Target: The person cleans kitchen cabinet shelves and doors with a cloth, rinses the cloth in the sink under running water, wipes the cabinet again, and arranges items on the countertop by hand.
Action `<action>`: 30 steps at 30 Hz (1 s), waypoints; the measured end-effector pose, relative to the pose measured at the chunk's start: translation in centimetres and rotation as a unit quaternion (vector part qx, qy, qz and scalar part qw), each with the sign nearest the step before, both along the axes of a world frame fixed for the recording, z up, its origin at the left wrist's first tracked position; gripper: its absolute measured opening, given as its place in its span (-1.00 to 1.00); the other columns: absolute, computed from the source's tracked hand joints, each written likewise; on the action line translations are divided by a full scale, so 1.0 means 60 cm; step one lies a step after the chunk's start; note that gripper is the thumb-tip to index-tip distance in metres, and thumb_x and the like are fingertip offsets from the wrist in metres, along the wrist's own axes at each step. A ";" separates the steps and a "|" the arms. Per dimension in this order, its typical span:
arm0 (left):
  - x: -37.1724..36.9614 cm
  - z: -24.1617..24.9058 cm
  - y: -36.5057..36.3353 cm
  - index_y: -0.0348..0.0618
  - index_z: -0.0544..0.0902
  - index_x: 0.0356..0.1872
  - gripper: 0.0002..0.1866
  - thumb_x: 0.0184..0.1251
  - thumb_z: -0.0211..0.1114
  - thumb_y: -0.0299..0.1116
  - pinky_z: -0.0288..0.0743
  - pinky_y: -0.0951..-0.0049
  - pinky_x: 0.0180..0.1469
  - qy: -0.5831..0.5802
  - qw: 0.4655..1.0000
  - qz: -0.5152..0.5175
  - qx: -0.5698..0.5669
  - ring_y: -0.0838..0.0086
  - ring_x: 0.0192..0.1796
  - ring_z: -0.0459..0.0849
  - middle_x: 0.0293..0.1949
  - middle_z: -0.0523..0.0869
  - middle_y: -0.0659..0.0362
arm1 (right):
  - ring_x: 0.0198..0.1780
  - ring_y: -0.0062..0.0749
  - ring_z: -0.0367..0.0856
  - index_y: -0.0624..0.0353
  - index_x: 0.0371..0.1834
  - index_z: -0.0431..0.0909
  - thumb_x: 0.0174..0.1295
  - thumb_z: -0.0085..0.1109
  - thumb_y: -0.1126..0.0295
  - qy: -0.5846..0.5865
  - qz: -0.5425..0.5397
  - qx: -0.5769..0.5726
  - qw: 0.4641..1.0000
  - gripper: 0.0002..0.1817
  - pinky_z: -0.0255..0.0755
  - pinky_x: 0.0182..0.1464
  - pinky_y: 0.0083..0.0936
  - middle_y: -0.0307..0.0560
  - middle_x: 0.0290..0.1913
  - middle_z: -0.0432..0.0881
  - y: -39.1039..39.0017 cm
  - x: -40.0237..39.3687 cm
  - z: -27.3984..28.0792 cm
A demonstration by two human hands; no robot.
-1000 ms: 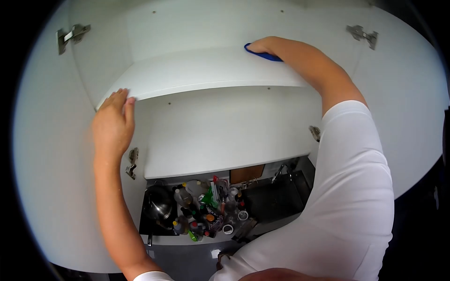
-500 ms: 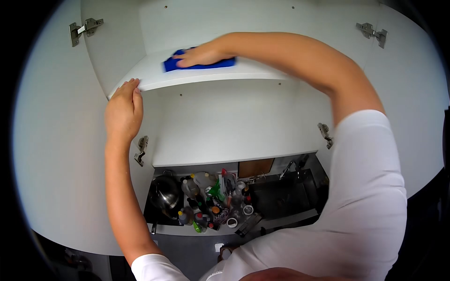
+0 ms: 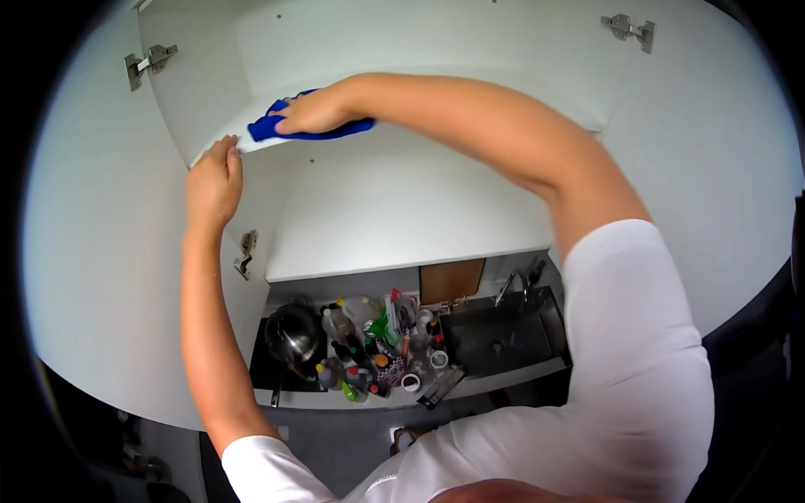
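Observation:
My right hand (image 3: 317, 111) presses a blue cloth (image 3: 342, 129) down on the front part of the white upper shelf (image 3: 257, 145), towards its left end. The cloth bunches around the fingers and hangs slightly over the shelf's front edge. Close by on the left, my left hand (image 3: 214, 183) grips the front corner of the same shelf, fingers on top; its underside grip is hidden. Both arms reach up into the open wall cabinet.
Open cabinet doors (image 3: 92, 251) (image 3: 704, 168) flank me on metal hinges (image 3: 151, 64). Below are a lower shelf (image 3: 402, 226), a steel pot (image 3: 291, 334), crowded bottles and jars (image 3: 381, 365), a sink (image 3: 503, 335) with a faucet, and a brown board (image 3: 451, 281).
My right hand has slid the blue cloth left along the shelf, nearer to my left hand. The left hand keeps its hold on the shelf corner. The view has shifted slightly.

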State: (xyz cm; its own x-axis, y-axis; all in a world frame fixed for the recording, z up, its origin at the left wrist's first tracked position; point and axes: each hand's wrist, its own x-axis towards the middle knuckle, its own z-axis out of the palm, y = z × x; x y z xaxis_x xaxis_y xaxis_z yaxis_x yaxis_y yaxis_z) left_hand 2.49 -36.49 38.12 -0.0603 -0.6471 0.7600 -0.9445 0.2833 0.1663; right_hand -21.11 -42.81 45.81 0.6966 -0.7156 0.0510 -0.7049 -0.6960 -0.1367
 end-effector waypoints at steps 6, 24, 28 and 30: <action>0.001 0.000 0.009 -0.17 0.72 0.21 -0.59 0.62 0.02 -0.23 0.56 0.07 0.32 -0.016 0.999 0.029 -0.014 0.05 0.29 0.69 0.24 0.76 -0.02 | 0.76 0.07 -0.05 0.09 0.72 0.17 0.51 -0.18 -0.32 0.024 -0.220 -0.009 0.975 -0.10 -0.18 0.70 -0.07 0.18 0.74 0.05 0.064 -0.337 0.015; 0.025 -0.003 0.005 -0.18 0.66 0.23 -0.62 0.48 0.10 -0.36 0.60 0.05 0.18 -0.050 0.998 -0.017 -0.038 0.01 0.13 0.75 0.11 0.79 -0.05 | 0.76 -0.03 -0.05 -0.04 0.74 0.13 0.58 -0.23 -0.23 -0.003 -0.231 0.062 0.971 -0.20 -0.11 0.70 -0.10 0.15 0.76 0.02 -0.024 -0.260 0.004; 0.022 -0.017 0.003 -0.30 0.73 0.10 -0.66 0.41 0.16 -0.42 0.60 0.06 0.28 -0.040 0.995 -0.022 -0.087 0.02 0.24 0.72 0.13 0.79 -0.12 | 0.79 0.08 -0.25 -0.11 0.77 0.05 0.55 -0.17 -0.16 0.011 -0.301 0.041 0.953 -0.21 -0.30 0.70 0.06 0.13 0.78 -0.11 -0.033 -0.177 0.012; 0.027 -0.009 0.001 -0.33 0.72 0.10 -0.66 0.41 0.15 -0.44 0.54 0.08 0.39 -0.034 0.996 -0.032 -0.070 0.00 0.28 0.71 0.15 0.78 -0.13 | 0.80 0.01 -0.29 -0.17 0.78 -0.02 0.57 -0.20 -0.23 -0.020 -0.194 0.079 0.978 -0.19 -0.33 0.71 0.12 0.06 0.79 -0.14 -0.026 -0.029 0.019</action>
